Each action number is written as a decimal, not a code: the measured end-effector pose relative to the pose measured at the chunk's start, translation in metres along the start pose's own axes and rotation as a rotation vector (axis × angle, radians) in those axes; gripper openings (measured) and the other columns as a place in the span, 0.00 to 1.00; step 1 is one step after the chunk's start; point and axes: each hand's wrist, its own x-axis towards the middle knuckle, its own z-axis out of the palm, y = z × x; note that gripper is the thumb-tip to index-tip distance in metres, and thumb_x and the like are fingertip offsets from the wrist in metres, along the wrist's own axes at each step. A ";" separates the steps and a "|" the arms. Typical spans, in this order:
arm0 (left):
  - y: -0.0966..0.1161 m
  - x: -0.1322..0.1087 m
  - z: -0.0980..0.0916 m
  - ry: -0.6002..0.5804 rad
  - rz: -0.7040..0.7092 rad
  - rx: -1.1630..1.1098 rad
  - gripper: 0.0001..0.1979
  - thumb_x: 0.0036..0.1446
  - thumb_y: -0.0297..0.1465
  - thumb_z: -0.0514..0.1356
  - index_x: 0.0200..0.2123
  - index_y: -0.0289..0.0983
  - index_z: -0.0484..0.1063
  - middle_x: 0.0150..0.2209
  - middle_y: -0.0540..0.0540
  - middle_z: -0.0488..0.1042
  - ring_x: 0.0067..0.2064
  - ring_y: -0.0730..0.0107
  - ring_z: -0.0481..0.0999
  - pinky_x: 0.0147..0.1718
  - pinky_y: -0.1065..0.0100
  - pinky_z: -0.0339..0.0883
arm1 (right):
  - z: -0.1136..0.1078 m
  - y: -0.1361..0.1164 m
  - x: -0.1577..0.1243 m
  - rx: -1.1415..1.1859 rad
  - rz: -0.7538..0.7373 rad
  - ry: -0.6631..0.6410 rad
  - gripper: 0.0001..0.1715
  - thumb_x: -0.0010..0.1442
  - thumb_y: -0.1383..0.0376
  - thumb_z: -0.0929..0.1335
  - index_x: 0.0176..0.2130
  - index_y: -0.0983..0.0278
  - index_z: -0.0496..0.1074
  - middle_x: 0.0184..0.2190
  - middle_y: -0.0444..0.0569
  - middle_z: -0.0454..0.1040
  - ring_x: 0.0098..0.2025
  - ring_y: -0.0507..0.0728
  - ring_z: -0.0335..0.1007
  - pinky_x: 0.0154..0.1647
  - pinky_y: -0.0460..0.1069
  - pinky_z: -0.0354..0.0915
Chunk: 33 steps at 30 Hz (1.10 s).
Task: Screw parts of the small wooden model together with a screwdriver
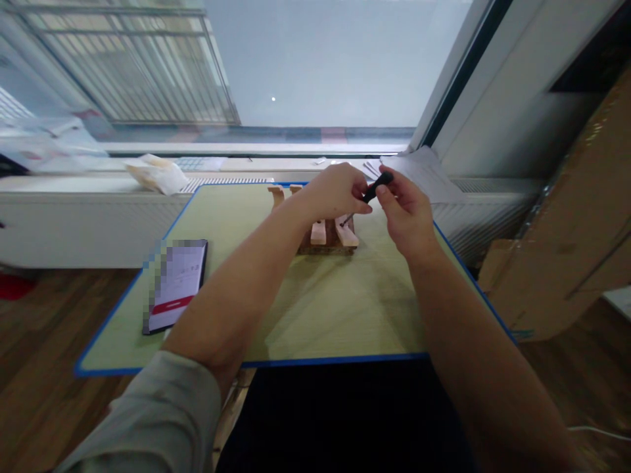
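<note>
A black-handled screwdriver leans at a slant, its shaft running down to the left. At its tip is a pale wooden piece, on a dark brown block. My right hand pinches the upper handle between thumb and fingers. Lower down, the fingers of my left hand close around the handle near the shaft. A second pale wooden piece with a dark hole or screw lies on the block's left part. My left hand and forearm hide much of the block.
Beyond my left forearm, curved wooden pieces stick up. A phone lies at the left of the blue-edged table. Papers and a crumpled packet rest along the window sill. Large cardboard stands at right.
</note>
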 end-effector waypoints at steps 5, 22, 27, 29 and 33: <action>0.002 0.002 0.000 -0.010 -0.010 0.030 0.09 0.50 0.32 0.60 0.31 0.33 0.78 0.23 0.49 0.69 0.33 0.70 0.69 0.36 0.66 0.56 | 0.001 0.000 0.000 -0.004 0.034 0.036 0.25 0.58 0.48 0.69 0.51 0.55 0.75 0.39 0.45 0.79 0.43 0.57 0.76 0.47 0.57 0.73; 0.001 -0.001 -0.001 -0.052 -0.028 -0.019 0.09 0.49 0.30 0.60 0.31 0.34 0.79 0.21 0.50 0.68 0.33 0.68 0.69 0.38 0.65 0.57 | 0.004 0.000 0.000 -0.014 0.058 0.104 0.18 0.54 0.47 0.71 0.34 0.58 0.71 0.27 0.41 0.69 0.30 0.51 0.67 0.34 0.49 0.68; 0.002 -0.002 -0.001 -0.123 -0.016 -0.032 0.09 0.50 0.29 0.57 0.27 0.33 0.78 0.18 0.52 0.61 0.30 0.71 0.65 0.35 0.66 0.56 | 0.001 -0.012 -0.002 0.032 0.102 0.014 0.12 0.57 0.55 0.70 0.39 0.58 0.75 0.35 0.44 0.77 0.35 0.52 0.71 0.39 0.52 0.70; 0.001 -0.002 -0.001 -0.126 -0.009 -0.051 0.09 0.50 0.29 0.57 0.27 0.34 0.78 0.18 0.52 0.61 0.30 0.71 0.64 0.35 0.66 0.55 | 0.000 -0.014 -0.002 0.043 0.105 -0.015 0.16 0.57 0.54 0.70 0.44 0.57 0.75 0.40 0.45 0.78 0.39 0.54 0.73 0.42 0.54 0.72; 0.001 -0.001 0.001 -0.111 -0.018 -0.055 0.09 0.49 0.32 0.59 0.28 0.34 0.78 0.19 0.51 0.62 0.29 0.71 0.64 0.34 0.65 0.56 | 0.001 -0.008 -0.002 0.069 0.109 -0.005 0.22 0.56 0.47 0.70 0.46 0.56 0.74 0.36 0.45 0.79 0.37 0.55 0.75 0.41 0.54 0.73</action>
